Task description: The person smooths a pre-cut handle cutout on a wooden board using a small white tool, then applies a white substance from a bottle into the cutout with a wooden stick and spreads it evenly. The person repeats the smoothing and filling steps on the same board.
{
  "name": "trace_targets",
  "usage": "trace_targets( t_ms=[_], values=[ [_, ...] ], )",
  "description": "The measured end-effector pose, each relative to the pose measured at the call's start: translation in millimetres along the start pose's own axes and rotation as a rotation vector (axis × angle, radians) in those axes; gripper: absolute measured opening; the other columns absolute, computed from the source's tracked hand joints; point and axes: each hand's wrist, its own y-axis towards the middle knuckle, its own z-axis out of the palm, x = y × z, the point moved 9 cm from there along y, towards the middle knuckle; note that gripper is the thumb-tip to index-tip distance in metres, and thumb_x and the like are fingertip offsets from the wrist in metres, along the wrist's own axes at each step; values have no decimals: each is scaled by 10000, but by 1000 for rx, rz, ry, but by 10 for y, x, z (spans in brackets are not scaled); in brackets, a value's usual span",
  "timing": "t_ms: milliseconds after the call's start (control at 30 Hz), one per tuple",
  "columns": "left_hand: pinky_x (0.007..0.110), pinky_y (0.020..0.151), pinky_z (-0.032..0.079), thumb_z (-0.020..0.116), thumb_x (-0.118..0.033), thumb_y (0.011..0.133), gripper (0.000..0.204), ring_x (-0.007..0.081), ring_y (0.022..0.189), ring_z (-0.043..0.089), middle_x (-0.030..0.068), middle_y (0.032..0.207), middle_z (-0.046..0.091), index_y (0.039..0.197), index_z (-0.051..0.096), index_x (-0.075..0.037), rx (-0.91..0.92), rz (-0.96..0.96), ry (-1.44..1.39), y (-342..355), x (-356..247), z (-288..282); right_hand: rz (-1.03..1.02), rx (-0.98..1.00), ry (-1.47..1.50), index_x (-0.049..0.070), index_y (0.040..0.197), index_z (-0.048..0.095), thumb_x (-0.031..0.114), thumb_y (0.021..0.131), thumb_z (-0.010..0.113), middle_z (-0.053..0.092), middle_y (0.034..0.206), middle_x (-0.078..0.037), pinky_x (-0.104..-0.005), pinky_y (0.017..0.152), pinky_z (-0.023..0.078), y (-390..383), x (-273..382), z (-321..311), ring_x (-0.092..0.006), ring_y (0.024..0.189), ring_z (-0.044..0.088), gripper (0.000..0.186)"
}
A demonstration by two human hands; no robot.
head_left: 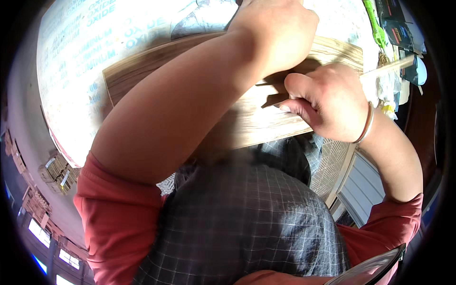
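Note:
A long wooden board (266, 126) with dark streaked grain lies in front of me, crossed by shadow. My left arm reaches over it, and my left hand (278, 35) is at its far edge with the back of the hand toward me. Its fingers are hidden or cut off by the top of the view. My right hand (327, 102) is closed over the right part of the board. It grips a slim tool with a pale wooden stick-like handle (389, 66) jutting out to the right. A dark, flat tip (273, 99) shows by the thumb, close to the board.
White sheeting (71, 80) with blue print covers the surface under the board. A bright green tool (374, 26) lies at the far right, beside dark packets (399, 33). A checked dark cloth (247, 213) covers my lap. Stacked cardboard (59, 175) stands at the left.

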Motion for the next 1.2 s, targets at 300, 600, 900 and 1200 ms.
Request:
trace_targets(
  t_ms=[300,600,900,1200],
  values=[
    [473,957,407,512,-137,910,241,314,1066,572,135,1081,667,1000,725,-66,62,-13,-3,31,-32,-29,-132,-62,-194,105,817,595,293,862,732,584,621,-68,-390,520,459,-46,82,-47,-277,579,612,237],
    [465,959,391,526,-124,898,239,313,1073,563,128,1071,671,1000,731,-56,71,-11,-119,62,16,45,-72,-53,-71,136,908,626,249,847,723,607,618,-73,-416,525,482,6,77,-77,-294,605,643,161],
    [480,922,397,545,-115,883,202,304,1043,567,127,1036,662,973,721,-71,15,2,39,-3,-20,-39,524,-382,741,41,857,599,205,955,714,600,665,-40,-252,588,465,-582,-403,363,-88,613,540,224],
    [482,938,400,520,-108,889,220,315,1068,571,128,1046,666,966,722,-63,27,-44,11,69,83,108,566,48,1682,50,1400,533,222,1016,630,601,890,41,-167,498,295,-511,96,838,-15,602,414,432]
  ],
)
